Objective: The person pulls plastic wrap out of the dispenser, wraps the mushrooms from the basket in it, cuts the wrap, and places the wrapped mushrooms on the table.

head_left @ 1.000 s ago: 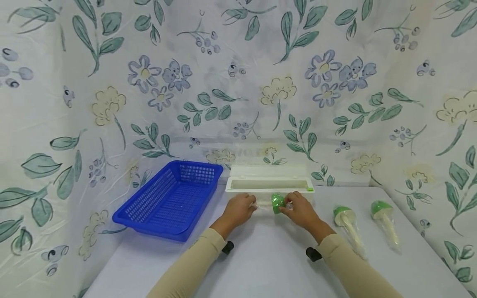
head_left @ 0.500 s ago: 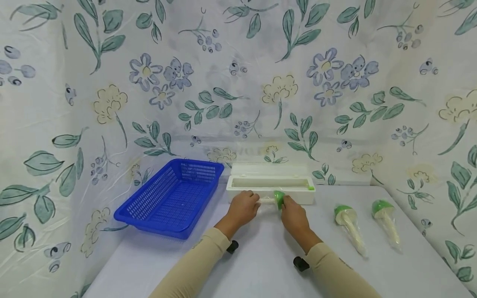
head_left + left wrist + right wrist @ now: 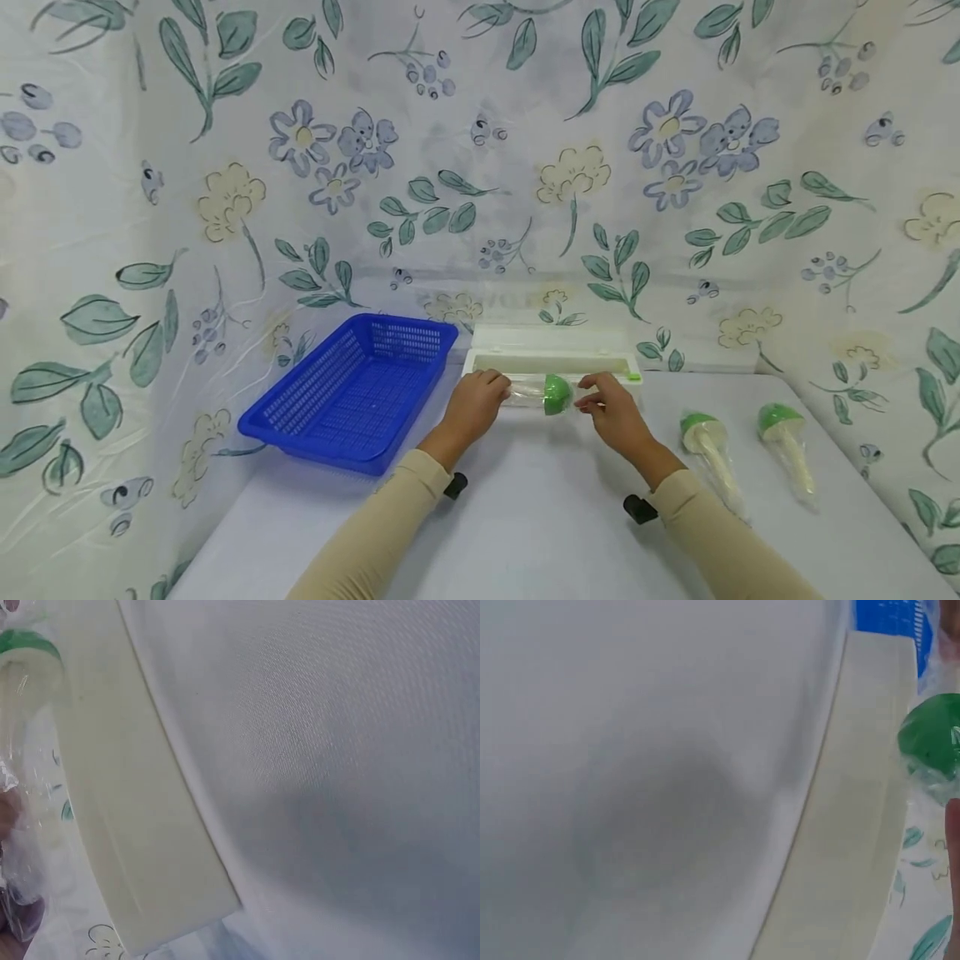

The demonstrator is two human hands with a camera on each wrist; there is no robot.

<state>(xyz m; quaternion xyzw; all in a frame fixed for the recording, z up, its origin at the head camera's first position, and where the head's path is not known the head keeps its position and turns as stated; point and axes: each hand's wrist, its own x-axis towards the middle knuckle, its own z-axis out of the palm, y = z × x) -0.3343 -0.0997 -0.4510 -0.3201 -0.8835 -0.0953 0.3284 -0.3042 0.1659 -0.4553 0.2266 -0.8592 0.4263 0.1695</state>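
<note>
A mushroom-shaped item with a green cap [image 3: 557,394] and a pale stem, wrapped in clear plastic, is held level in front of the long white box [image 3: 633,367]. My left hand [image 3: 474,406] pinches the wrapper at the stem end. Just right of the cap, my right hand [image 3: 613,414] has its thumb and fingers spread apart; whether a fingertip touches the wrapper is hard to tell. In the right wrist view the green cap [image 3: 934,735] shows beside a fingertip. The left wrist view catches the plastic-wrapped stem [image 3: 30,682] at its edge.
A blue perforated basket [image 3: 307,446] stands at the left. Two similar wrapped items, one nearer [image 3: 708,450] and one farther right [image 3: 787,446], lie on the white table [image 3: 540,533]. The white box has its lid raised against a floral curtain [image 3: 480,208].
My right hand gripped the cap end and now has its fingers spread to the right of it. The wrapped item has risen slightly towards the box opening, still in my left hand.
</note>
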